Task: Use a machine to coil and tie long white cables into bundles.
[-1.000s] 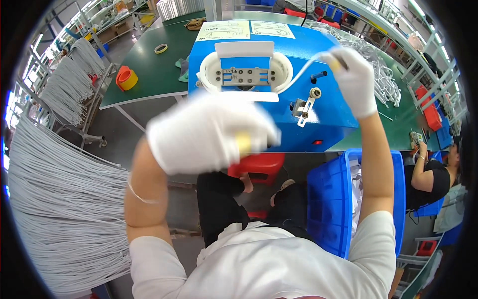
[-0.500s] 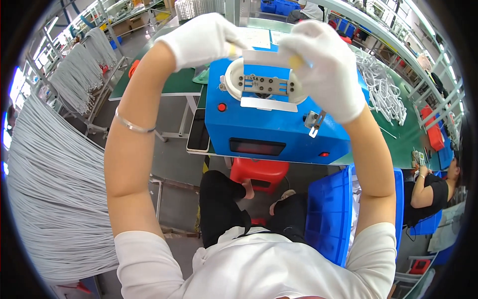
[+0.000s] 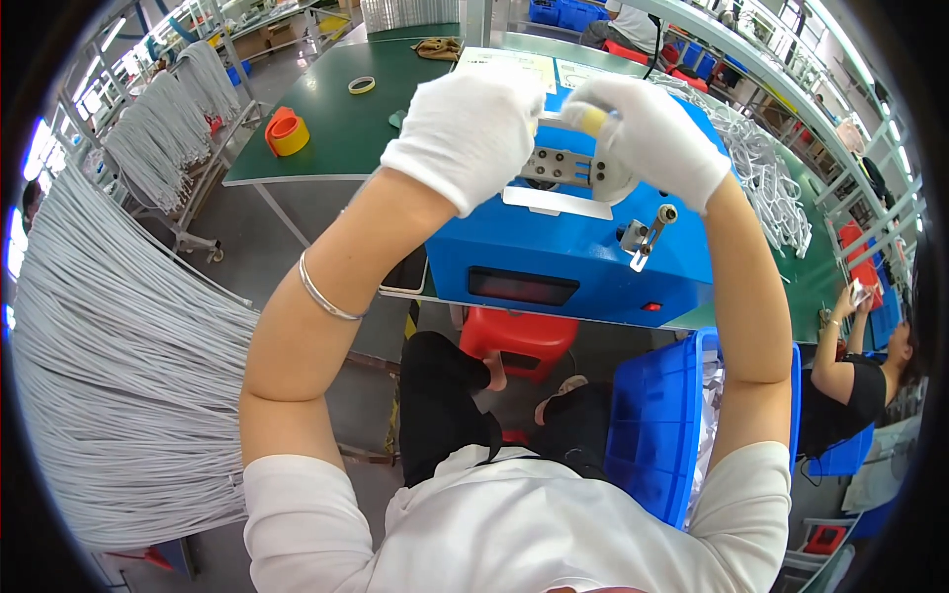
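Observation:
Both my hands wear white gloves and work over the top of a blue machine. My left hand is closed, its back covering the left part of the machine's metal plate. My right hand curls its fingers together beside the plate's right end, with yellow showing at a fingertip. The hands are close together but apart. Anything in their fingers is hidden or too small to make out. Below them a white flap sticks out in front of the plate. A small metal bracket stands on the machine's right.
On the green table lie orange and yellow tape rolls and a tape ring. White cords lie right; grey cords hang left. A blue crate stands by my right arm, a red stool below. A co-worker sits right.
My left hand has moved right and down, from beyond the machine's left side to over its plate. My right hand has shifted slightly right. The tape rolls have come into sight.

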`<state>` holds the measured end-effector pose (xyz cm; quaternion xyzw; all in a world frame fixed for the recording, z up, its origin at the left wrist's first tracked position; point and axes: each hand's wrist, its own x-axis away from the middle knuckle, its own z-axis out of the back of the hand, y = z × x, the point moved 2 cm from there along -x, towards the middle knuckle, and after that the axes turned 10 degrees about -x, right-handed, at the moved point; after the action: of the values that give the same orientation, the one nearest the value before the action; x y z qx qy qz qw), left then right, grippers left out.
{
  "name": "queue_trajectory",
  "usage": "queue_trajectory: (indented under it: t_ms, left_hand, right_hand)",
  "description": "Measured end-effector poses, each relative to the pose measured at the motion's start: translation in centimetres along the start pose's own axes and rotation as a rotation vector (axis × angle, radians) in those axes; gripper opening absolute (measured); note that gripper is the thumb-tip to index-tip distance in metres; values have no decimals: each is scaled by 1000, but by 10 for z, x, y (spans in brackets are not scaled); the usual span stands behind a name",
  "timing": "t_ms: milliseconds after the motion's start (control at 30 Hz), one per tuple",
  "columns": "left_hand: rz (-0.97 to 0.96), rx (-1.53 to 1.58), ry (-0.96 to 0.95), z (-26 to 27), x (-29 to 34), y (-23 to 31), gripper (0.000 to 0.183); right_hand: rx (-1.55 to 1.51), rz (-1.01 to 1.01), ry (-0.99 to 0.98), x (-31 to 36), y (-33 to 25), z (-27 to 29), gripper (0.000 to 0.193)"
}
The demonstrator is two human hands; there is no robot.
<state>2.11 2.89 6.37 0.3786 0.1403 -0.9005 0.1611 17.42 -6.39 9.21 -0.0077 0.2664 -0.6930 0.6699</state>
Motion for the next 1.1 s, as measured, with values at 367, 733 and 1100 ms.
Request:
queue_trajectory:
  t_ms: [367,733,1100]
  left_hand:
    - [7,-98,55,0,-1,2,13]
    - [253,370,-238,-13,2,-13,23]
    - [368,775,-195,-1,15,-33,43]
  right_hand:
    - [-416,-42,33,-6,11,-12,23]
    - [-5,489,171,6,-9,-9,5]
    - [-572,92,76,-1,9,-12,18]
